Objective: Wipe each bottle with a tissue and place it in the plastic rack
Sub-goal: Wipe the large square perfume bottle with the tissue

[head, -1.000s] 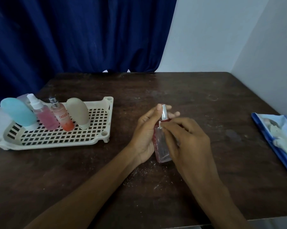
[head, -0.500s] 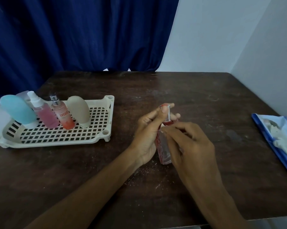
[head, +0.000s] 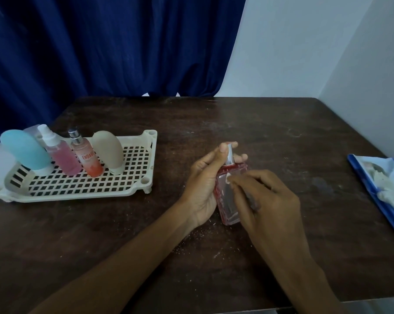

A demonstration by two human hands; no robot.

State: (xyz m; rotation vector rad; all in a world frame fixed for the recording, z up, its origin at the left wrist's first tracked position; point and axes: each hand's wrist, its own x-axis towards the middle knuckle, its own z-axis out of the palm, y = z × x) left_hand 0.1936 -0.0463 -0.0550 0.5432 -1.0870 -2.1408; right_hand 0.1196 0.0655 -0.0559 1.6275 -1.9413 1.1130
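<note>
My left hand (head: 204,184) grips a clear red-tinted glass bottle (head: 228,207) with a silver spray top, held upright just above the dark table (head: 271,137) at its middle. My right hand (head: 268,200) presses a small white tissue (head: 228,177) against the bottle's front face, near its shoulder. The cream plastic rack (head: 137,189) sits at the left. In it stand a blue tube (head: 25,150), a pink spray bottle (head: 60,155), an orange spray bottle (head: 87,157) and a beige tube (head: 108,150).
A blue tissue pack (head: 382,186) with white tissues showing lies at the table's right edge. White crumbs are scattered on the table under my wrists. A blue curtain hangs behind the table, and a white wall stands close on the right.
The bottle has turned so its flat face is towards me. My right hand with the tissue has slid down from the neck onto the bottle's body.
</note>
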